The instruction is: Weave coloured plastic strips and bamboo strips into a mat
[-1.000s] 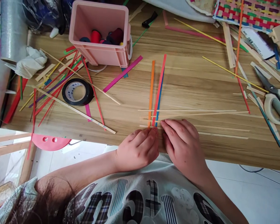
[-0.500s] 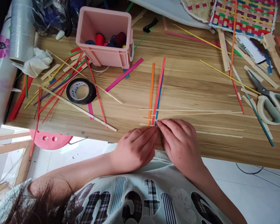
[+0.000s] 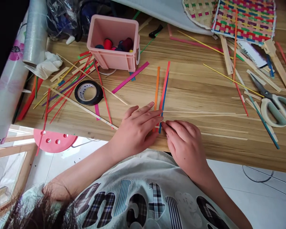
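Three coloured strips stand side by side on the table: an orange strip point(image 3: 157, 84), a red strip point(image 3: 165, 84) and a blue strip point(image 3: 165, 92). Thin pale strips point(image 3: 202, 113) cross them near the front edge. My left hand point(image 3: 143, 125) lies flat over the crossing, fingers stretched out and touching the orange and red strips; it covers the pale strips' left ends. My right hand point(image 3: 184, 138) is closed, its bent fingers together on the thin strips beside the blue strip's lower end. Its palm hides what runs beneath.
Black tape point(image 3: 88, 92) lies at the left by a pile of coloured strips point(image 3: 69, 86). A pink box point(image 3: 112, 58) holds thread spools. Scissors point(image 3: 273, 101), wooden pieces point(image 3: 226, 54) and a woven mat point(image 3: 244, 20) are at the right.
My left hand has moved up onto the strips, its fingers going from bunched to spread out. My right hand stays at nearly the same place. The view has shifted slightly.
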Demonstrator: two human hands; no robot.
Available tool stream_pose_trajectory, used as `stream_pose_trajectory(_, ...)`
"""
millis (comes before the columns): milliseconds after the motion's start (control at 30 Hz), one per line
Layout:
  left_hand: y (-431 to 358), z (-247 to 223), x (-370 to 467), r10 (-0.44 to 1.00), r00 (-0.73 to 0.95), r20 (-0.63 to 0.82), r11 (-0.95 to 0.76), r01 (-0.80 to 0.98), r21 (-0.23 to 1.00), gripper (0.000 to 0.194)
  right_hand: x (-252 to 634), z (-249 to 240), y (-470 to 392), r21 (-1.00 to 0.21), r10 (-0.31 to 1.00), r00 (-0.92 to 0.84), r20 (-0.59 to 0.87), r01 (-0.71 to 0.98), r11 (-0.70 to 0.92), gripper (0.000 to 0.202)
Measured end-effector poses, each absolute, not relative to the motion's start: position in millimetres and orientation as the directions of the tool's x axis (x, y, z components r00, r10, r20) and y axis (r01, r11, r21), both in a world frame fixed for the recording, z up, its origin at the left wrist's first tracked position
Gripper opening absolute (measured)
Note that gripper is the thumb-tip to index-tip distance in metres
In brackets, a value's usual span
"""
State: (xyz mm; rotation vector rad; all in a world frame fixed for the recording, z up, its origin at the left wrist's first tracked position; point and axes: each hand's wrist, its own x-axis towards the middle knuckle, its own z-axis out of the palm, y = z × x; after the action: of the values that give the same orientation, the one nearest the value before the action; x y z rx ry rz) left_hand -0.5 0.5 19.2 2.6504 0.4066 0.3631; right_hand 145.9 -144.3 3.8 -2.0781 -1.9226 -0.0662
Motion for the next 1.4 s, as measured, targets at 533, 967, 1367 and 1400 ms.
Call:
stream_pose_trajectory(533, 3.5, 13.9, 1.0, 0.387, 0.914, 0.118, -0.806, 0.274, 0.524, 0.028, 148.4, 3.2, -143.2, -0.201, 0.967, 0.089, 0.239, 0.979, -0.041, 0.035)
stream_pose_trajectory(967, 2.9, 20.3, -5.4, 0.412, 0.895, 0.168, -0.805, 0.272, 0.528, 0.031, 148.6, 3.6, -144.8, -0.21, 0.966, 0.096, 0.239, 0.977, -0.045, 0.034)
stream_pose_trajectory(1367, -0.1, 10.6, -18.4, 0.503, 0.828, 0.248, -0.833, 0.388, 0.394, 0.016, 152.0, 0.0, -145.2, -0.382, 0.936, 0.18, 0.303, 0.923, -0.054, 0.033)
stream_pose_trajectory(1400, 0.2, 10.8, -17.7, 0.498, 0.831, 0.249, -0.836, 0.383, 0.393, 0.016, 152.1, 0.2, -144.7, -0.398, 0.926, 0.206, 0.316, 0.915, -0.067, 0.031)
